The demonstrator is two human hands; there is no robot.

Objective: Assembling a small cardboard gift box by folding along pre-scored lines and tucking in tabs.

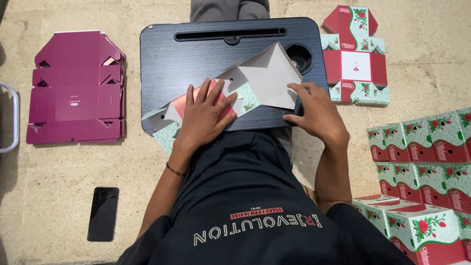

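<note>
Flat and with fingers spread, the left hand [206, 115] presses down on the red panel of an unfolded carton blank [245, 88], pinning it to the dark lap worktop [171, 54]. Just beside it, the right hand [316, 113] rests on the worktop's near edge, its fingertips [294, 88] touching the edge of the blank's raised grey flap, fingers loosely curved rather than pinching. The blank lies between and under both hands, its floral green corner hanging over the worktop's near left edge. Beyond the right hand, on the floor, lies a stack of flat red-and-green blanks [355, 66]; nearer to the person on that side stand folded boxes [422, 147] in rows, touching one another. Well apart from the left hand, on the floor, lies a stack of flat maroon blanks [73, 88], and nearer the person a black phone [103, 213].
</note>
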